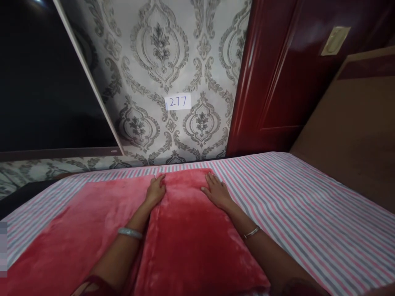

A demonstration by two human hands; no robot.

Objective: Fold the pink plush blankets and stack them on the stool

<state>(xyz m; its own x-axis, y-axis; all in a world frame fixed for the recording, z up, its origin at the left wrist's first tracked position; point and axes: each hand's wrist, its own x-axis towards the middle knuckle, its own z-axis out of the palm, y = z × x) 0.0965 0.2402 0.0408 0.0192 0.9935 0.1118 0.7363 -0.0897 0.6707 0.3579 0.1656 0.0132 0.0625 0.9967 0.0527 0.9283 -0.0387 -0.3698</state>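
The room's far wall is covered in grey damask-patterned wallpaper [160, 61], with a dark glossy red wooden door [277, 70] to the right of it and a large dark panel with a pale frame [40, 74] to the left. A brown wooden headboard [354, 127] runs along the bed's right edge.

The bed [308, 205] fills the lower half of the view, covered by a sheet striped in pink, grey and white. Its far edge lies against the wallpapered wall.

On the bed, toward its left side, lie two plush red velvety pillows side by side, touching along their inner edges. The left red pillow [70, 234] spreads toward the bed's left edge. The right red pillow [191, 238] lies near the middle of the bed, its far end close to the bed's far edge.

Both hands rest flat and open, fingers spread, clamped on nothing. The left hand [156, 190] lies over the seam between the two pillows near their far ends. The right hand [216, 191] presses on the far right corner of the right pillow. The hands are apart, with the pillow's top between them.

A silver bangle [130, 233] circles the left wrist, and a thin metal bangle [251, 232] the right.

A small white paper label reading 277 [178, 102] is stuck on the wallpaper.
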